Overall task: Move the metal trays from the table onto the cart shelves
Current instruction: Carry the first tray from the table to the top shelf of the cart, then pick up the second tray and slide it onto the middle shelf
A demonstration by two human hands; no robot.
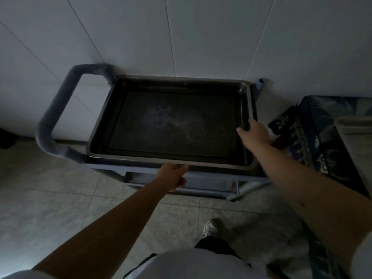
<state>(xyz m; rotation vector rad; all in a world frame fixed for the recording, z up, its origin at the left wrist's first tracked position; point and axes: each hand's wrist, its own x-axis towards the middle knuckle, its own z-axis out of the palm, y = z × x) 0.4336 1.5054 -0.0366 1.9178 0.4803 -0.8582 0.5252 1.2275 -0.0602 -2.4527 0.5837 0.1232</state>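
A dark rectangular metal tray (173, 121) lies over the top shelf of the cart (201, 178), and another tray's rim shows just under it at the right and front. My right hand (254, 132) grips the tray's right rim, thumb inside the wall. My left hand (173, 175) holds the front rim from below, fingers curled under the edge. The cart's grey padded handle (58, 109) loops out at the left.
The cart stands against a white tiled wall (181, 37). To the right is a table with a blue patterned cloth (314, 137) and a pale tray edge (354, 133) on it. A lower cart shelf (201, 188) shows below. My shoe (211, 228) rests on the tiled floor.
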